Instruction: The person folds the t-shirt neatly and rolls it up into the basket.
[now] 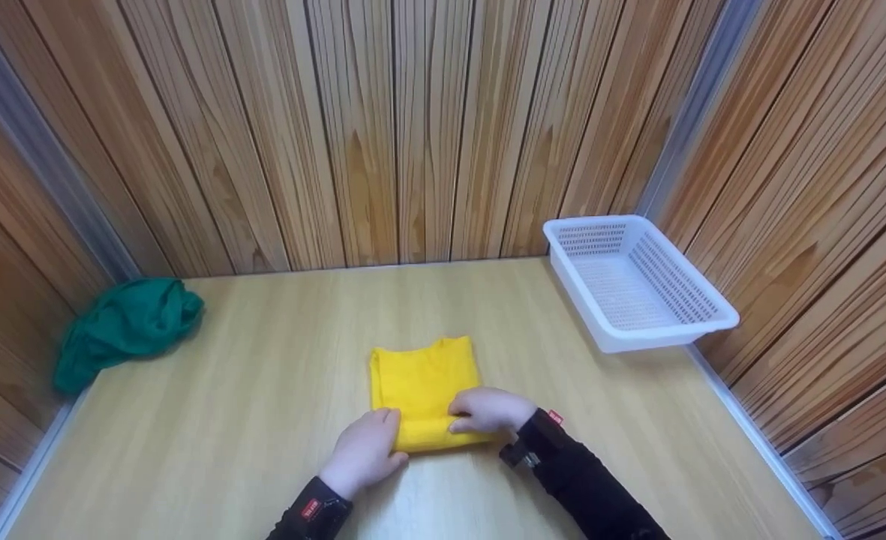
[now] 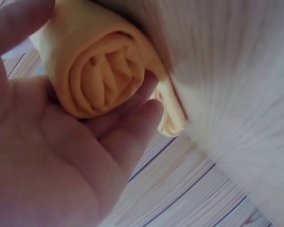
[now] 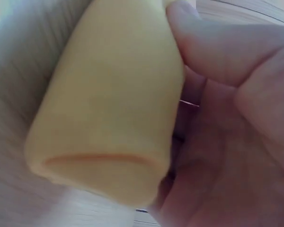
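Observation:
A folded yellow cloth (image 1: 421, 379) lies mid-table, its near edge wound into a roll, while its far part stays flat. At the roll's left end, my left hand (image 1: 364, 452) grips it with curled fingers. The spiral layers of the rolled end (image 2: 102, 78) show in the left wrist view, between thumb and fingers. My right hand (image 1: 494, 410) holds the other end, thumb and fingers around the roll. In the right wrist view, the smooth roll (image 3: 106, 99) fills the grasp, and some fingers are hidden behind it.
A white perforated basket (image 1: 600, 330) stands at the back right by the wall. Crumpled green cloth (image 1: 131, 322) lies at the table's left edge. Wood-panelled walls (image 1: 412, 135) enclose the table (image 1: 262, 390) at the back and on both sides.

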Demonstrator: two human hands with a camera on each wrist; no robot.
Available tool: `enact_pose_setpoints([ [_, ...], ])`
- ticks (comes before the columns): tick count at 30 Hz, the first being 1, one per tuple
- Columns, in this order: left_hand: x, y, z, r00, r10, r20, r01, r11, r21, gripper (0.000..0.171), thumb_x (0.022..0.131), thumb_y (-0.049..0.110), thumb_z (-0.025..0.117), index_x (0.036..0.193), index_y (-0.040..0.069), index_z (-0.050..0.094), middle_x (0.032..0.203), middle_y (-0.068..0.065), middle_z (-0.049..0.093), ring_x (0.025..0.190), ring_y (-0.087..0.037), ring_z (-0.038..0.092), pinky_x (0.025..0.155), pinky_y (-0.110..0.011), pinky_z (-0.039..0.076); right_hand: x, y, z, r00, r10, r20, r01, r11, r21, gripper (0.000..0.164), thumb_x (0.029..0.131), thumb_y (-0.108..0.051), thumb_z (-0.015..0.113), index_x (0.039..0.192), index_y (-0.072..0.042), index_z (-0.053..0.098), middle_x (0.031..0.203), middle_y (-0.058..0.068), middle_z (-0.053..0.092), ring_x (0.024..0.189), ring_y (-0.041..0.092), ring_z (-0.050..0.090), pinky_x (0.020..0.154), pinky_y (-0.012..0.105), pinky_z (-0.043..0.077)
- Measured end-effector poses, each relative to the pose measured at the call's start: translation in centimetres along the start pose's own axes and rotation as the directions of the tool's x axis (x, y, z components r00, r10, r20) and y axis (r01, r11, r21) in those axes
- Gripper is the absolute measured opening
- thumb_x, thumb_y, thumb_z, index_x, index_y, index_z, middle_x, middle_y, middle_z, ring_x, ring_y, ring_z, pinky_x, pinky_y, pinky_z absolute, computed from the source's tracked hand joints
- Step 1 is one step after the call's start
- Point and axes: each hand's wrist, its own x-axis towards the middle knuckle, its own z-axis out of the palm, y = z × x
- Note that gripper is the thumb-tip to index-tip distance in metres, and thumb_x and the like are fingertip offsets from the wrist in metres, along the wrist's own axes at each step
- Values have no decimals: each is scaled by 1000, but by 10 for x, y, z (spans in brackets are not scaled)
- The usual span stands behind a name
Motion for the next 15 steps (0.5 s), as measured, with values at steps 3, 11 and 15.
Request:
enact_pose_setpoints([
  [3, 2, -3, 4, 1000, -4, -7, 5, 1000, 7, 65, 77, 24, 80, 125, -10, 53, 121, -26, 58, 109, -40, 59, 94, -52, 49, 2, 2, -1, 1000, 29, -3, -29, 998, 50, 28, 97, -29, 63, 75, -13, 56, 70, -8, 45, 65, 9, 43, 64, 27, 39],
  [11, 9, -10, 7, 1000, 0, 18, 1, 1000, -24, 79, 77, 23, 81, 137, -14, 45, 140, -32, 46, 129, -44, 46, 106, -53, 39, 2, 6, 5, 991, 95, -94, -83, 989, 123, 16, 97, -28, 64, 102, -13, 64, 90, -6, 62, 81, 12, 56, 80, 34, 51],
  [15, 10, -12, 9, 999, 34, 18, -34, 999, -23, 77, 79, 23, 81, 139, -11, 45, 141, -29, 47, 131, -42, 45, 108, -52, 37, 1, 6, 11, 979, 68, -191, -60, 997, 48, 19, 94, -28, 68, 106, -15, 61, 93, -4, 64, 82, 12, 58, 77, 32, 51],
])
